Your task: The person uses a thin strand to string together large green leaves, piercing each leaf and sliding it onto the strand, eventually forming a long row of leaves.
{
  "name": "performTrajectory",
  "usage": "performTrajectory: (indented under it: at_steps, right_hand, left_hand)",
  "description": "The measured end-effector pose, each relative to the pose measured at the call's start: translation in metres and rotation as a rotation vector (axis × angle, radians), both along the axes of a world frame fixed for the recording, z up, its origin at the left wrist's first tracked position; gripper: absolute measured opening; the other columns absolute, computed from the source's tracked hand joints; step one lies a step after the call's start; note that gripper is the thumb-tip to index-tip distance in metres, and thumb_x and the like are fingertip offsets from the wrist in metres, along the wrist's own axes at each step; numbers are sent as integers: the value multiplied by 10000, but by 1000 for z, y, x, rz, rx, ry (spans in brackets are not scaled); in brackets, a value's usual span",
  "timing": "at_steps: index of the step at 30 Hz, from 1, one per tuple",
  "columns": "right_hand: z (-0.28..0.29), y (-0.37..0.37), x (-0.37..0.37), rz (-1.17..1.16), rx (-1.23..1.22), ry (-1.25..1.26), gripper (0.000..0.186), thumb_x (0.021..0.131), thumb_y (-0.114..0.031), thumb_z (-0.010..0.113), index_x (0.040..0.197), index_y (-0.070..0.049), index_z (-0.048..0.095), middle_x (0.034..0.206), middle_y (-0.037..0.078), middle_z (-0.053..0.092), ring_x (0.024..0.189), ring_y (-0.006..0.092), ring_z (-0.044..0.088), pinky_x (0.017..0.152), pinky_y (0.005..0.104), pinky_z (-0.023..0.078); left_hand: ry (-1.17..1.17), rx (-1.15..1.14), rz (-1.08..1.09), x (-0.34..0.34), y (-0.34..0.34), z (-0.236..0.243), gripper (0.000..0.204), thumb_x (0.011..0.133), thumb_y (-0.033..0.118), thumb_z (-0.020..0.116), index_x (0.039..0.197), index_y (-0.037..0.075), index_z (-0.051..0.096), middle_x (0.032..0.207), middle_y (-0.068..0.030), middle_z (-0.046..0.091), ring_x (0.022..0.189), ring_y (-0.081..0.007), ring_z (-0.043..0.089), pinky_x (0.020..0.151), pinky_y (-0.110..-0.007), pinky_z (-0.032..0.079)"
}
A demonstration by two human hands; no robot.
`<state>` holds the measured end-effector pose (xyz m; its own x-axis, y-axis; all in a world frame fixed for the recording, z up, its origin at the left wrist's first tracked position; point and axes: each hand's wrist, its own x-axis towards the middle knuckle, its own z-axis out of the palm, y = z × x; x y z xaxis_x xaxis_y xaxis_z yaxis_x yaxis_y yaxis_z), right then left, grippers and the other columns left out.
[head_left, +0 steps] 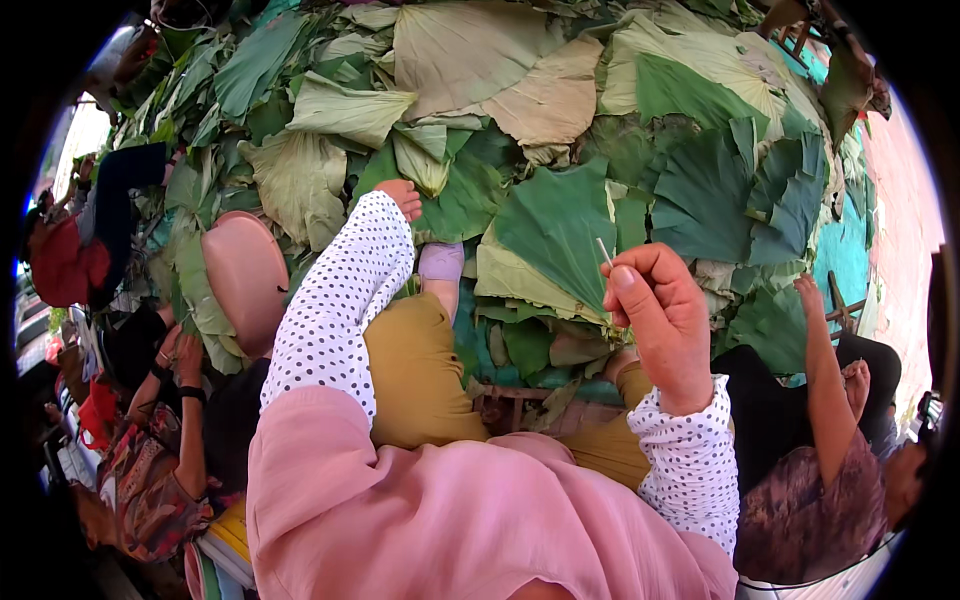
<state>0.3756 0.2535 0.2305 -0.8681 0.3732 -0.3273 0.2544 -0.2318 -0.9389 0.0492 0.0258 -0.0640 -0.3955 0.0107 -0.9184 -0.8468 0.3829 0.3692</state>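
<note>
Right of centre, the right hand (662,325) pinches a thin pale stick (604,250); upper left of centre, the left hand (401,196) is at a green leaf (462,202), its grip unclear

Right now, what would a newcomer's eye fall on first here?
First, the heap of large green and faded leaves filling the upper middle. Then the right hand, raised right of centre, pinching a thin pale stick. At left, a smooth pink oval object stands out beside the dotted left sleeve.
</note>
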Motion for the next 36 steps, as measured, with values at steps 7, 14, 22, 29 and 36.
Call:
performTrajectory:
  at_steps: [7, 14, 22, 29, 36]
  right_hand:
    - [-8, -4, -1, 9, 50, -67, 108, 969, -114, 559, 1015, -17, 579, 788, -14, 588, 694, 31, 511, 617, 180, 417]
    - [-5, -6, -3, -1, 76, -63, 110, 967, -121, 563, 993, -17, 588, 760, -18, 580, 661, 26, 494, 596, 180, 412]
    - [-7, -10, 1, 37, 121, 75, 110, 962, -124, 569, 956, -17, 592, 749, -26, 563, 666, 29, 468, 593, 189, 394]
    - [-8, -7, 12, 9, 191, 194, 115, 957, -118, 571, 928, -7, 576, 738, -17, 548, 667, 51, 464, 601, 215, 398]
    - [-23, 0, 7, -92, 305, 280, 136, 949, -138, 580, 939, -3, 567, 737, 21, 559, 664, 96, 479, 621, 260, 425]
  left_hand:
    - [3, -108, 23, 12, 36, -46, 486, 927, 244, 608, 1347, 77, 432, 1229, -97, 553, 1026, -231, 583, 835, -432, 556]
    - [418, -103, 92, 11, 35, -11, 435, 837, 175, 715, 1216, 69, 530, 1050, -51, 600, 884, -160, 584, 714, -333, 557]
    - [863, 462, 176, 26, -3, 119, 368, 818, 78, 682, 1157, 20, 552, 1023, -54, 635, 822, -129, 614, 696, -270, 532]
    - [1048, 870, 197, 87, 26, 288, 239, 887, 87, 674, 1105, 24, 598, 1011, -28, 637, 915, -89, 579, 842, -220, 455]
    - [941, 787, -2, 145, 83, 320, 200, 928, 250, 661, 985, 59, 646, 929, 39, 609, 843, -38, 502, 766, -208, 397]
